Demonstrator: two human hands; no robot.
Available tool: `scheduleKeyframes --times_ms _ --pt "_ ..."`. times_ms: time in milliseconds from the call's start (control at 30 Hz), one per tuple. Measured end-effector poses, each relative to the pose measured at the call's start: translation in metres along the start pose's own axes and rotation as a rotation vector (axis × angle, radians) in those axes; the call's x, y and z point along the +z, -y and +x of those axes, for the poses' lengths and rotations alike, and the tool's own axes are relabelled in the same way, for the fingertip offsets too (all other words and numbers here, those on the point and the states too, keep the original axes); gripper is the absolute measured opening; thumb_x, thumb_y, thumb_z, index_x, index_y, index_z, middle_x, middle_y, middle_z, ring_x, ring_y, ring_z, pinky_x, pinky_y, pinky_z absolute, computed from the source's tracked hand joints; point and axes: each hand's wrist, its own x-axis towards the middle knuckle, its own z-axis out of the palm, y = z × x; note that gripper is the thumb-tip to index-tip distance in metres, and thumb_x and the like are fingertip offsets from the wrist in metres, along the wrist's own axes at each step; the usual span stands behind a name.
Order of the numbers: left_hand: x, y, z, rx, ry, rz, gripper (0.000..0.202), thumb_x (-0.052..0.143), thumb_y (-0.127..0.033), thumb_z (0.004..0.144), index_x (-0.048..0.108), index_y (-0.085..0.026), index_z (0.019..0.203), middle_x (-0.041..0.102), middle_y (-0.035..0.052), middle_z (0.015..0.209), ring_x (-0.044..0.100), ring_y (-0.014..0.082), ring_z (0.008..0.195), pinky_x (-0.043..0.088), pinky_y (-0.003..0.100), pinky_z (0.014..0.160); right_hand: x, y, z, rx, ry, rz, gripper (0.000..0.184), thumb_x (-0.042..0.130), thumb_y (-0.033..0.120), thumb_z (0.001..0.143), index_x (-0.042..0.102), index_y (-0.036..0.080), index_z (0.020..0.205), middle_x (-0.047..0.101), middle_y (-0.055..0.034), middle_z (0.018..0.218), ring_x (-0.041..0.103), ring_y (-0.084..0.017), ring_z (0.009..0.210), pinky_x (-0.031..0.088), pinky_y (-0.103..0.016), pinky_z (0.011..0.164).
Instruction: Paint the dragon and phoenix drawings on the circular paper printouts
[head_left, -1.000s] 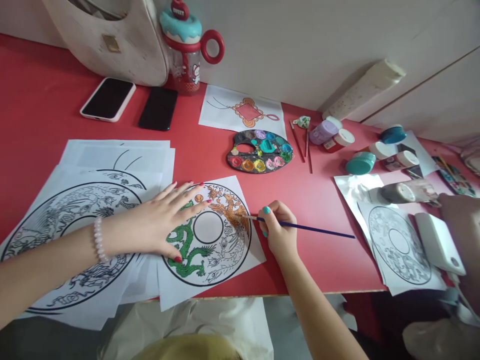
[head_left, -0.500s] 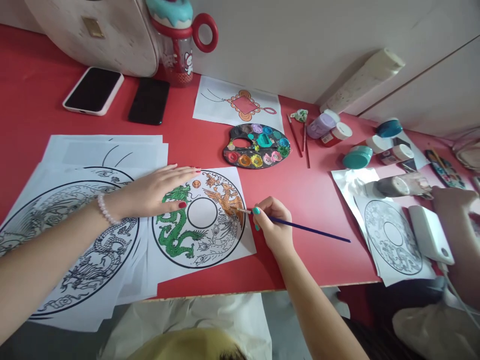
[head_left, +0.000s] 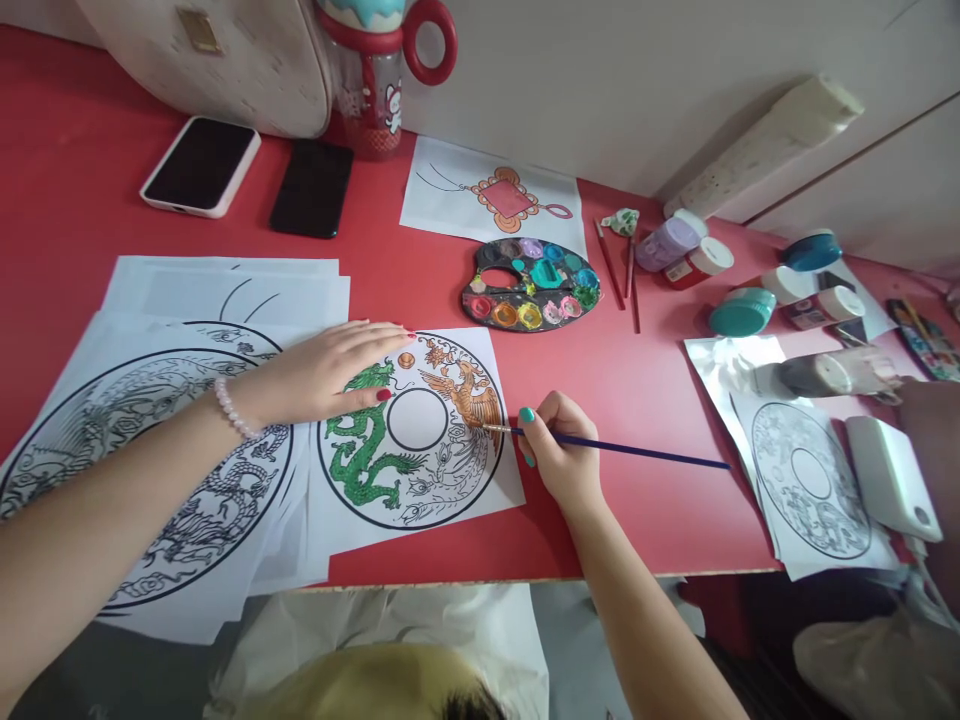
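Observation:
My right hand (head_left: 562,450) pinches a paintbrush (head_left: 652,453) with a dark blue handle. Its tip touches the lower part of an orange phoenix (head_left: 474,395) on a printed sheet (head_left: 495,505). A green dragon (head_left: 367,440) fills the left side of the same ring; the phoenix's tail feathers are black outline on white. Flat across the sheet's upper left lies my left hand (head_left: 330,372), fingers stretched out, holding nothing. Under my left forearm are more printed sheets (head_left: 180,600) with uncoloured ring designs. Beyond the sheet sits a paint palette (head_left: 491,315) with several colours in its wells.
Two phones (head_left: 201,165) lie at the back left, near a bag (head_left: 247,60) and a cup (head_left: 371,100). Paint jars (head_left: 742,312), thin brushes (head_left: 609,262) and a knot drawing (head_left: 506,195) are behind. At right, another person's arm (head_left: 930,440) is beside a white device (head_left: 892,478).
The view has shifted, so most things appear farther right. The brush tip has moved slightly down the phoenix. My left hand stays flat on the sheet.

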Motion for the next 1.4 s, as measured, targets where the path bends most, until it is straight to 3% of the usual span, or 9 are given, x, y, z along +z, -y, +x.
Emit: scheduleKeyframes --times_ms 233,1400 --pt "-0.0004 -0.0013 0.0011 0.004 -0.02 -0.011 0.073 0.026 -0.068 0.091 0.031 -0.02 0.145 0.039 0.0089 0.149 0.035 0.0249 0.137 0.027 0.042 0.114 -0.0002 -0.0016 -0.0002 -0.014 0.004 0.016 0.038 0.058 0.038 0.087 0.035 0.022 0.06 0.039 0.0074 0.043 0.033 -0.005 0.037 0.025 -0.022 0.037" --pt "-0.0025 -0.0019 0.0018 0.014 -0.027 -0.034 0.071 0.028 -0.066 0.092 0.034 -0.017 0.143 0.041 0.0121 0.147 0.036 0.0265 0.136 0.028 0.043 0.113 0.0004 0.0003 -0.0019 0.048 -0.022 0.043 0.041 0.058 0.035 0.086 0.031 0.022 0.058 0.032 0.0089 0.042 0.028 -0.005 0.036 0.02 -0.022 0.036"
